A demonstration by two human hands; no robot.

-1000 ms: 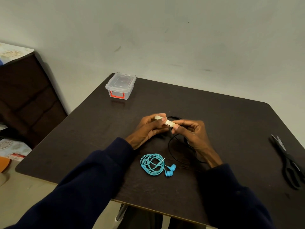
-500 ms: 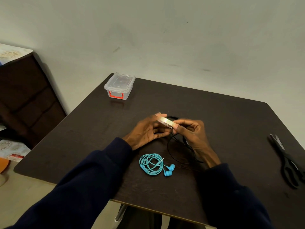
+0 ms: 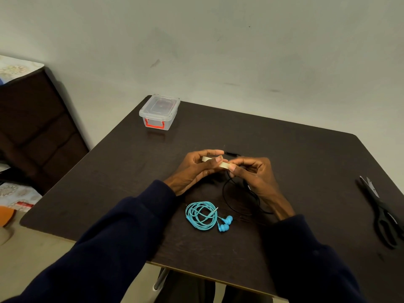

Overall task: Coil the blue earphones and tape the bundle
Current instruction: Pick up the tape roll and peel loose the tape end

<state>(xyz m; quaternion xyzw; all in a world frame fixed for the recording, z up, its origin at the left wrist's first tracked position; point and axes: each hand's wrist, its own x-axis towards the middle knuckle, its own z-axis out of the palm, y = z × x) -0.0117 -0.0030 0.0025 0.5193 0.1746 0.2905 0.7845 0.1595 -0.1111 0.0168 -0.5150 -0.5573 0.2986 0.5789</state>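
The blue earphones [image 3: 202, 215] lie coiled on the dark table [image 3: 295, 154], both earbuds at the coil's right side, just in front of my hands and untouched. Above the table's middle my left hand [image 3: 192, 169] and my right hand [image 3: 253, 173] hold a small cream roll of tape [image 3: 224, 164] between them, fingers and thumbs pinching it from either side. A black cable [image 3: 231, 200] loops on the table under my right hand and is partly hidden by it.
A clear plastic box [image 3: 160, 111] with a red clasp stands at the table's far left corner. Black scissors [image 3: 381, 212] lie near the right edge. A dark cabinet [image 3: 32, 127] stands left of the table.
The tape roll has turned slightly between my fingers while both hands stay in the same place. The blue coil has not moved.
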